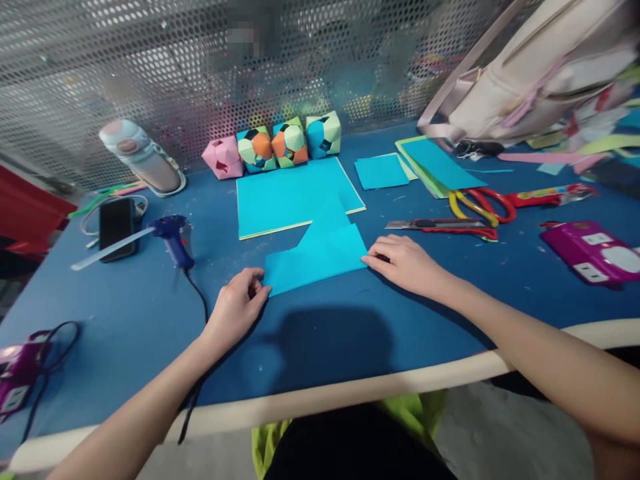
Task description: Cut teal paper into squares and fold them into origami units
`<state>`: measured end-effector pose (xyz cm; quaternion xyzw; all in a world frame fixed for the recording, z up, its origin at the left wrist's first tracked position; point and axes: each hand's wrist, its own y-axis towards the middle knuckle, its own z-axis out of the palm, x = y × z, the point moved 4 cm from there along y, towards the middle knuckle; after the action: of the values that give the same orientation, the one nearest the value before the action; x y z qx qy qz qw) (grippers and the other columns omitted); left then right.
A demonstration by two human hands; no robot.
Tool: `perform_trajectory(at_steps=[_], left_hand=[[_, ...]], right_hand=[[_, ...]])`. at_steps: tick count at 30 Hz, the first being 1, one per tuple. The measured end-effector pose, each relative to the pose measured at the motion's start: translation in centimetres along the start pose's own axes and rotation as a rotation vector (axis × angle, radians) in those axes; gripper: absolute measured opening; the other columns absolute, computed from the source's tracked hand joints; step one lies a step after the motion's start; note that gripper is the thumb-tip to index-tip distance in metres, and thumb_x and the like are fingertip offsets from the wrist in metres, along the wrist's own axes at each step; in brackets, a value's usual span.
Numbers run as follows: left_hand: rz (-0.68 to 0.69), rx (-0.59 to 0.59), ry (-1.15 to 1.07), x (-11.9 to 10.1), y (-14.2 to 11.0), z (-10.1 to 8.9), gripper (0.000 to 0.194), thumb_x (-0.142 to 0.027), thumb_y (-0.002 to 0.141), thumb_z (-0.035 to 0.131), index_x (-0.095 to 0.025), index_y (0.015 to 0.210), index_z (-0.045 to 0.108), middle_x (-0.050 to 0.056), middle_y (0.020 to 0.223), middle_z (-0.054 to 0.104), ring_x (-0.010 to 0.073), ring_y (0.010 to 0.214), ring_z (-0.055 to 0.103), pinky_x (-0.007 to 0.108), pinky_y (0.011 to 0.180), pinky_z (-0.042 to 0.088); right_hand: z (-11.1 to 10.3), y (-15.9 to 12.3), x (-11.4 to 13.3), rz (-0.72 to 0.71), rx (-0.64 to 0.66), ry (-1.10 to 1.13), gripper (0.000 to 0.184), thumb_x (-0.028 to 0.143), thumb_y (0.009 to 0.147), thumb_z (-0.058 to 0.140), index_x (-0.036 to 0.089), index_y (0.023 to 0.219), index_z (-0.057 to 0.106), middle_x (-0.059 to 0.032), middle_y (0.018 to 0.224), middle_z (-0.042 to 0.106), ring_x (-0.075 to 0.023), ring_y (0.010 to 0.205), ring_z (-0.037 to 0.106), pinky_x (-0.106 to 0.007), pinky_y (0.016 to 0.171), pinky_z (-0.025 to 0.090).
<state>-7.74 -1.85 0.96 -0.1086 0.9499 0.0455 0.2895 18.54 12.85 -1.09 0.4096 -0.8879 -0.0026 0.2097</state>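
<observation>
A folded sheet of light blue paper (320, 257) lies on the blue table (125, 313), one corner folded up into a triangle. My left hand (237, 307) pinches the sheet's left corner between thumb and curled fingers. My right hand (405, 263) rests on the table with its fingertips pressed on the sheet's right corner. Behind the sheet lies a larger stack of light blue paper (285, 197).
Several paper cubes (280, 145) line the mesh wall. A glue gun (173, 237), a phone (117, 225) and a bottle (143, 159) are at left. Scissors (483, 203), a utility knife (445, 227), more paper (433, 163), a purple power strip (595, 253) and a bag (540, 67) are at right.
</observation>
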Motion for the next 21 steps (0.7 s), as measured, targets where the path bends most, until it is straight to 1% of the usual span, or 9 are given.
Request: perform_trajectory(at_steps=[6, 12, 16, 21], left_hand=[[0.09, -0.042, 0.056, 0.2, 0.08, 0.12, 0.024, -0.036, 0.084, 0.05, -0.017, 0.099, 0.054, -0.001, 0.069, 0.059, 0.0181, 0.069, 0.06, 0.029, 0.066, 0.046], [0.196, -0.08, 0.124, -0.19, 0.0, 0.02, 0.022, -0.034, 0.086, 0.048, -0.018, 0.1, 0.054, -0.001, 0.068, 0.06, 0.0188, 0.068, 0.062, 0.03, 0.066, 0.048], [0.278, -0.103, 0.185, -0.38, -0.06, 0.09, 0.022, -0.032, 0.089, 0.046, -0.017, 0.104, 0.052, -0.001, 0.067, 0.059, 0.0186, 0.067, 0.061, 0.03, 0.065, 0.049], [0.372, -0.144, 0.255, -0.51, -0.34, 0.24, 0.025, -0.027, 0.091, 0.047, -0.015, 0.112, 0.05, 0.0, 0.069, 0.059, 0.0187, 0.068, 0.06, 0.03, 0.067, 0.048]], right_hand=[[-0.01, 0.02, 0.13, -0.013, -0.013, -0.059, 0.029, 0.033, 0.094, 0.048, 0.018, 0.071, 0.057, -0.0036, 0.075, 0.06, -0.0199, 0.077, 0.053, -0.031, 0.068, 0.031], [-0.11, -0.01, 0.36, -0.026, -0.013, -0.103, 0.029, 0.033, 0.094, 0.048, 0.018, 0.073, 0.059, -0.0038, 0.077, 0.061, -0.0189, 0.075, 0.052, -0.03, 0.067, 0.03], [-0.09, -0.09, 0.49, -0.018, -0.019, -0.134, 0.028, 0.032, 0.094, 0.05, 0.017, 0.073, 0.059, -0.0034, 0.077, 0.062, -0.0182, 0.074, 0.052, -0.03, 0.067, 0.03], [0.06, -0.23, 0.72, -0.057, -0.041, -0.211, 0.027, 0.032, 0.095, 0.049, 0.016, 0.076, 0.06, -0.0048, 0.078, 0.062, -0.0191, 0.075, 0.052, -0.03, 0.066, 0.029]])
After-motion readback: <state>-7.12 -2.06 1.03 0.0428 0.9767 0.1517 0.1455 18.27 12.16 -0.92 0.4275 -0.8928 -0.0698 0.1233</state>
